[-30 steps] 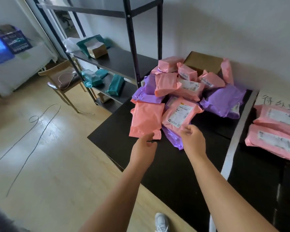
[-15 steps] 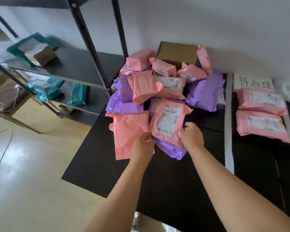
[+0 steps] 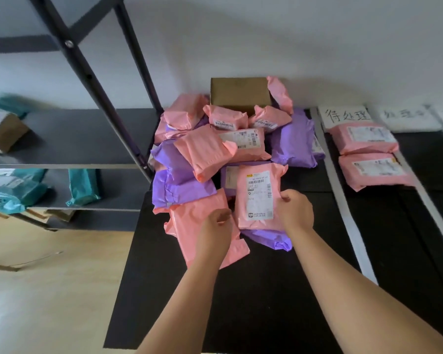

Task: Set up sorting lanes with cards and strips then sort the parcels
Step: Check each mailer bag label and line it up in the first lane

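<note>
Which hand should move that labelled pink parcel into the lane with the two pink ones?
Right: the right hand grips the labelled parcel by its edge nearer that lane.

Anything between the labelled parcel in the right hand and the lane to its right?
Nothing visible. Only bare black mat and the flat white strip lie between the labelled parcel and the lane; its two pink parcels sit toward the wall.

I see salmon-pink parcels (image 3: 205, 152) and lilac-purple parcels (image 3: 292, 141) against my matt black worktop (image 3: 253, 302). One plain pink parcel (image 3: 189, 226) is unmarked; the labelled pink parcel (image 3: 260, 198) shows white with black barcodes (a small yellow mark on top). I also note white strips (image 3: 343, 200), a white card (image 3: 345, 116) with black characters, a brown box (image 3: 238, 93) and teal bags (image 3: 83, 186).
</note>
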